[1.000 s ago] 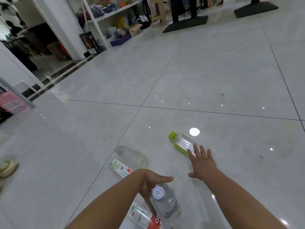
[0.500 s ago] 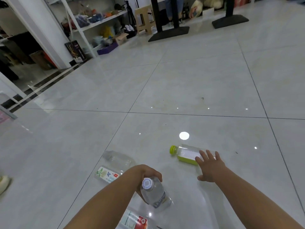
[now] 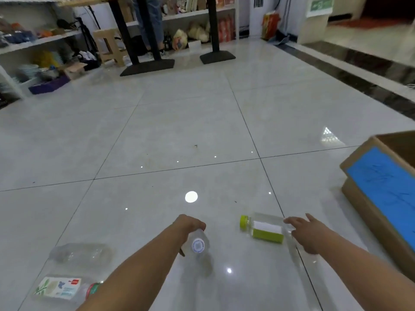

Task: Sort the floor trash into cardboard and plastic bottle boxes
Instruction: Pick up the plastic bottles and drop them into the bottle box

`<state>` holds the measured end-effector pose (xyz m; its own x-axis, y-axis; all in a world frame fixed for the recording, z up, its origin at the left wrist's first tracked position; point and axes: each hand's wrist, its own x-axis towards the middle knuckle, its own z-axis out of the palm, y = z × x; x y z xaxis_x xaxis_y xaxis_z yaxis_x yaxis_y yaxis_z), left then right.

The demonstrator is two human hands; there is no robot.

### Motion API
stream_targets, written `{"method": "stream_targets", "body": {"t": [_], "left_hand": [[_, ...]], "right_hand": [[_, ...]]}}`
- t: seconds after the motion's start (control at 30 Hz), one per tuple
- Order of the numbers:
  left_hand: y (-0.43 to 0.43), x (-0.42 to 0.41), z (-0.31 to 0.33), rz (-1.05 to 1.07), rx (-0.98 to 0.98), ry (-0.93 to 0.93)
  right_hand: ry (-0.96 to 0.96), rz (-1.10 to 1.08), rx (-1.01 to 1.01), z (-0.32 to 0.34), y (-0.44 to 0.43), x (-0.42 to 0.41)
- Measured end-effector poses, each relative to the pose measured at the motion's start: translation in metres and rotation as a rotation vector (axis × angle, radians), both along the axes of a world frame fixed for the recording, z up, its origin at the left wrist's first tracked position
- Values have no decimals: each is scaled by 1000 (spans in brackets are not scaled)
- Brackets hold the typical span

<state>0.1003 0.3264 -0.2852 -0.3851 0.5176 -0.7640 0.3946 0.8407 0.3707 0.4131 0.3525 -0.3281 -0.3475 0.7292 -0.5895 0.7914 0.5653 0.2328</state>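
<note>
Clear plastic bottle with green cap and label [image 3: 265,230] lies on the tiled floor [image 3: 157,131], cap pointing left, base just beside the right hand [image 3: 307,232], fingers [image 3: 292,221] spread and empty. Left hand [image 3: 190,224] grips a white-capped clear bottle [image 3: 198,245].

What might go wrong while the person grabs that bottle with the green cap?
The green-capped bottle lies on its side on the shiny floor, so the open right hand might nudge it and send it rolling away. The left hand holds a clear bottle, which might slip during the reach.
</note>
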Motion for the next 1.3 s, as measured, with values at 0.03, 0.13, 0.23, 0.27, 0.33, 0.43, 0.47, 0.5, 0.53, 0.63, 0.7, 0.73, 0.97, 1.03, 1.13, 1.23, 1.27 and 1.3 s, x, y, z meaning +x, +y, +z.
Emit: {"method": "stream_targets", "body": {"t": [0.03,0.13,0.23,0.27,0.33,0.43,0.47,0.5,0.53,0.63,0.7,0.73,0.97,1.03,1.13,1.23,1.27,1.3], "left_hand": [[3,11,-4,-51,43,50],[3,39,-19,-248,183,165],[-1,64,-33,-399,260,153],[-2,73,-35,-434,277,146],[-4,88,-39,-503,317,140],[-9,103,-49,-628,366,168],[-11,105,-52,-666,377,179],[-12,107,-56,-703,384,193],[-15,107,-61,-735,383,208],[-21,104,-74,-756,368,217],[-23,104,-79,-723,377,204],[-24,104,-80,-706,391,212],[-34,92,-82,-487,161,204],[-33,92,-83,-434,140,140],[-28,100,-79,-337,114,-4],[-26,109,-78,-254,121,-158],[-27,111,-78,-239,118,-204],[-28,113,-79,-231,113,-249]], "right_hand": [[-34,8,-11,1,-4,11],[-112,60,-17,4,-15,33],[-168,74,12,9,-25,39],[-158,56,41,11,-27,38],[-102,-30,105,14,-32,29],[-20,-297,67,12,-36,7],[8,-392,11,9,-36,0],[39,-469,-40,4,-35,-7],[68,-525,-79,0,-33,-13],[75,-561,-155,-6,-35,-28],[52,-536,-197,-9,-35,-35],[47,-538,-214,-10,-34,-37],[205,-659,-273,-11,-36,-40],[413,-764,-300,-13,-39,-42],[798,-1112,-317,-24,-41,-42],[913,-1500,-356,-35,-45,-44],[911,-1584,-331,-39,-48,-45],[900,-1632,-304,-42,-52,-45]]}}
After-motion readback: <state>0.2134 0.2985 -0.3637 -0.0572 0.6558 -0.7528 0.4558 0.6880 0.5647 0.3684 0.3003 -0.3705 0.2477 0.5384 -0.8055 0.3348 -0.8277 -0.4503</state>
